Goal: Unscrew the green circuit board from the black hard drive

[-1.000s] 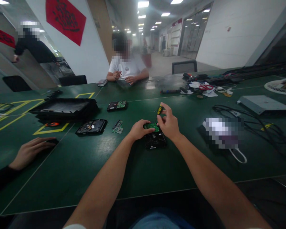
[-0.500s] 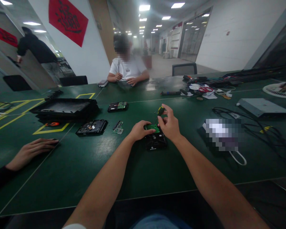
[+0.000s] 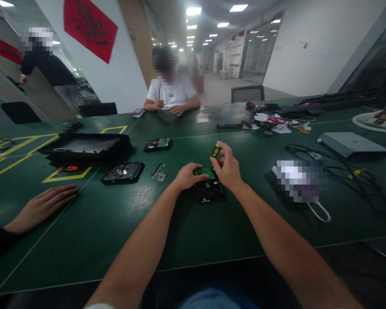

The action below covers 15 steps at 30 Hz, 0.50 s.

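A black hard drive [image 3: 209,191] lies on the green table in front of me, its green circuit board [image 3: 204,172] facing up at the far end. My left hand [image 3: 189,175] grips the drive's left side, thumb resting across the board. In my right hand [image 3: 227,167] is a screwdriver [image 3: 216,150] with a yellow and black handle, held upright between the fingers. Its shaft points down at the board's far right edge; the tip is too small to make out.
Left of the drive lie a loose circuit board [image 3: 158,172], an opened hard drive [image 3: 123,172], another drive [image 3: 157,144] and a black tray [image 3: 86,146]. A co-worker's hand [image 3: 41,207] rests at the left. Cables [image 3: 347,171] and a grey metal box [image 3: 354,145] are at the right.
The screwdriver's handle has turned a little in my right fingers, showing more yellow. My left hand stays on the drive. The view has shifted slightly.
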Tool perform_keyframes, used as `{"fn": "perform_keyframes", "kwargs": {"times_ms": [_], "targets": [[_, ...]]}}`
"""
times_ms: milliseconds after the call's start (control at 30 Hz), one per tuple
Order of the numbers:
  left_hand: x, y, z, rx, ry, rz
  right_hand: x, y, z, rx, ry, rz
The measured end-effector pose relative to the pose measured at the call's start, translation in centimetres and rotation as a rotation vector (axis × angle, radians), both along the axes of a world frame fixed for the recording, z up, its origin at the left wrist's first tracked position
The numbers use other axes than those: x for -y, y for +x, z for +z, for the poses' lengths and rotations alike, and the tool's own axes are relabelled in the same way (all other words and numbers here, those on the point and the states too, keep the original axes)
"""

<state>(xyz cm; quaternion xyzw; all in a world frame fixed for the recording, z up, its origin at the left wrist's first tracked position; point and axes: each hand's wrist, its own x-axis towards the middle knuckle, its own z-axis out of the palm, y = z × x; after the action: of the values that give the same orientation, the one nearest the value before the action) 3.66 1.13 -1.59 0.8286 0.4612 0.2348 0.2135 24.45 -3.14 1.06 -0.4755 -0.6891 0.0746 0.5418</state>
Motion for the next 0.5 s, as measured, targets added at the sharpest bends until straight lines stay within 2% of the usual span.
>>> {"fn": "perform_keyframes", "kwargs": {"times_ms": [500], "targets": [[0.15,0.09,0.39,0.002,-0.025,0.013,0.44,-0.14,0.57,0.089,0.017,-0.001]]}}
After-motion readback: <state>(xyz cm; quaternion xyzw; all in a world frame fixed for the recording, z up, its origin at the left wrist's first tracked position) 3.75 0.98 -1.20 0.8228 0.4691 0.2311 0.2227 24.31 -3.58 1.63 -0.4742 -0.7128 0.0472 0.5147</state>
